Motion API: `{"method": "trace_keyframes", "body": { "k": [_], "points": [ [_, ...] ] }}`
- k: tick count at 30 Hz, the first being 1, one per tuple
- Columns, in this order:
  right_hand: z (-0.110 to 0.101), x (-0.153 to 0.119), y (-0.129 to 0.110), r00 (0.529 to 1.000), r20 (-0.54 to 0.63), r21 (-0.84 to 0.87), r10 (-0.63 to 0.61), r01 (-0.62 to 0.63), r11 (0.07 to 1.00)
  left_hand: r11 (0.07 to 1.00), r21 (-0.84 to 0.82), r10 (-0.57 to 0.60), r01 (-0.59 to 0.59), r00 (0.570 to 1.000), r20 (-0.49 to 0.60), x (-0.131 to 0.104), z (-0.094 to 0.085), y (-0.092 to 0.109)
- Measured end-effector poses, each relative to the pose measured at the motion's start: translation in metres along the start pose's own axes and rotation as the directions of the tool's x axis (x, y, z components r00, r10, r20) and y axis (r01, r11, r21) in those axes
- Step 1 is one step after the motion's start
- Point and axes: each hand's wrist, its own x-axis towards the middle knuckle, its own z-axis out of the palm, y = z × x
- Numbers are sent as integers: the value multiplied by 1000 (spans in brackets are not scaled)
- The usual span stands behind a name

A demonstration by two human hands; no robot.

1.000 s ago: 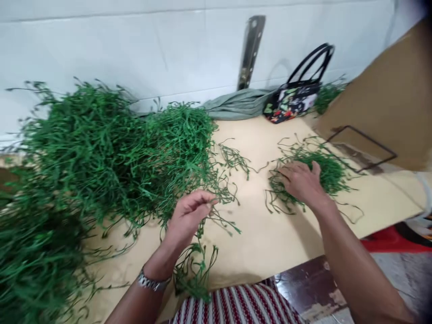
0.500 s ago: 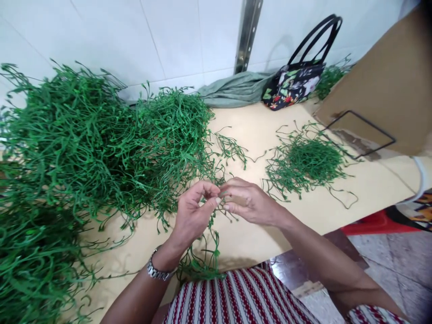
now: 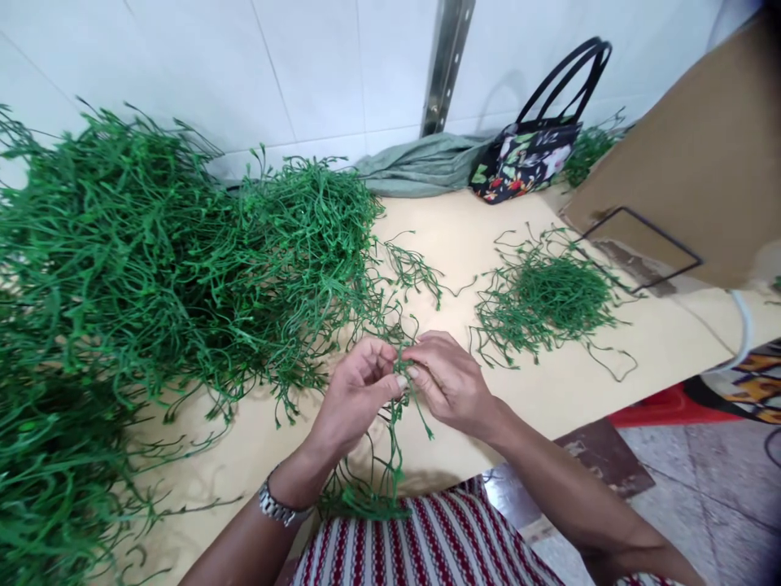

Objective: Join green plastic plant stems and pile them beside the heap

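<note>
Near the table's front edge, my left hand [image 3: 357, 395] pinches green stems [image 3: 396, 435] between thumb and fingers. Facing it, my right hand [image 3: 451, 381] is closed on the same stems, its fingertips almost touching those of the left. The stems are thin, with small buds at their tips, and hang down towards a small bunch [image 3: 366, 498] at my waist. A large heap of green stems [image 3: 183, 260] fills the left side. To the right of my hands lies a smaller pile [image 3: 561, 293].
At the back stand a floral bag [image 3: 525, 163] and a grey-green cloth [image 3: 427, 165] against the tiled wall. A cardboard piece [image 3: 683, 163] and a black wire frame [image 3: 665, 236] are on the right. Loose stems [image 3: 412, 264] lie behind my hands on the table [image 3: 512, 407].
My right hand has moved slightly down and its fingers have closed in on the stems. More green stems now show between both hands. The view has shifted slightly.
</note>
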Motion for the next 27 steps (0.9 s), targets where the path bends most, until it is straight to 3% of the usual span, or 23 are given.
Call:
{"method": "trace_keyframes", "body": {
  "k": [2,5,11,20,23,27],
  "points": [
    [-1,-1,0,1000,23,-69,-15,16,997,999,-36,-33,34,999,15,2,-1,-2],
    [-3,-1,1,997,60,-201,-47,58,978,998,41,-43,43,999,-5,3,-4,-2],
    [-6,2,-2,990,106,-338,-90,121,933,992,121,23,-25,1000,14,3,-7,3],
    [-4,-3,1,979,178,-382,-100,162,910,975,218,-55,36,995,82,10,-9,1],
    [-6,-2,1,970,223,-343,-100,174,923,951,308,-20,-20,992,127,11,-10,4],
    [-11,3,0,947,311,-177,-77,137,975,860,474,75,-190,965,250,9,-10,10]
  ]
}}
